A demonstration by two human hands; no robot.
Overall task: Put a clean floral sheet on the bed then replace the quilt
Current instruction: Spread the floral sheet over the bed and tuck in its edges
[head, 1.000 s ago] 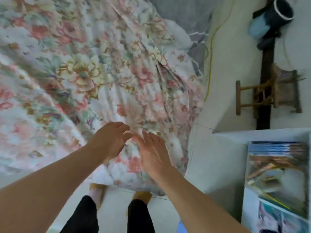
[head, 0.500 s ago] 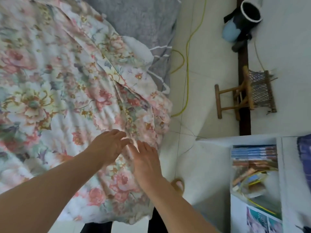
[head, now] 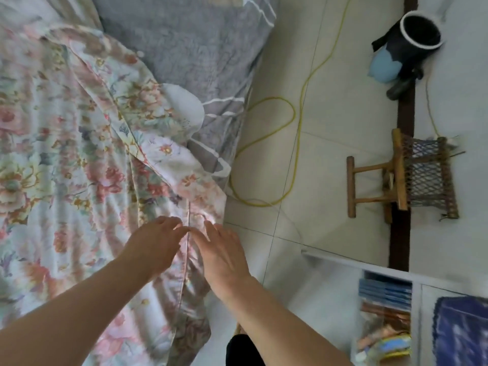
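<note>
1. The floral sheet (head: 66, 154) is seen spread in loose wrinkles over the left of the view, its near edge hanging down off the bed; it appears to be only partly laid, since a grey cover (head: 184, 43) is left bare beyond its folded-back corner.
2. The left hand (head: 153, 247) is reached forward from a bare forearm, palm down, its fingers lightly bent and laid on the fabric at a seam. Nothing is pinched that can be made out, so it is judged to be pressing or smoothing, not gripping.
3. The right hand (head: 221, 254) is held just beside it, fingers straight and slightly spread, flat on the sheet near the bed's edge. The two hands are probably placed together so that the cloth can be smoothed outward.
4. On the floor to the right a yellow cord (head: 298, 143) and a small wooden stool (head: 396, 178) are seen, well apart from the bed.
</note>
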